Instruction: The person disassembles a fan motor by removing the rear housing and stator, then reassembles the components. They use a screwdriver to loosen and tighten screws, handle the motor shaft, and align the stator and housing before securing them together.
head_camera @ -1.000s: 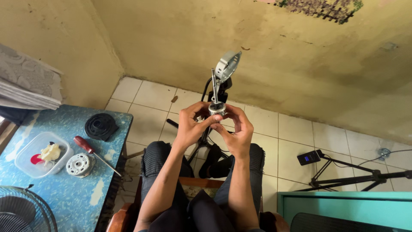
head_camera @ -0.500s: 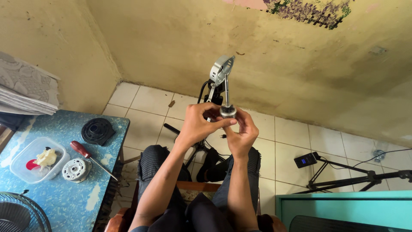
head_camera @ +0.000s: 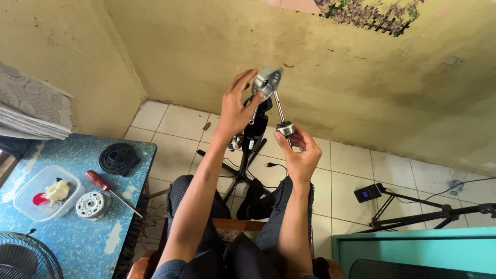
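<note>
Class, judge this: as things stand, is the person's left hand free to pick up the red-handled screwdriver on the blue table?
Probably not at once. The left hand is raised, gripping the metal end plate on the shaft. The red-handled screwdriver lies uncovered on the blue table to that side, so the path looks open once the hand lets go.

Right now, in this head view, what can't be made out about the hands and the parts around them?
- Left hand: its fingers cover one side of the metal end plate, so the grip there is unclear.
- Rotor: the right hand hides its underside.
- Fan guard: cut off by the frame's bottom-left corner.
- Plastic tub: contents too small to identify.
</note>
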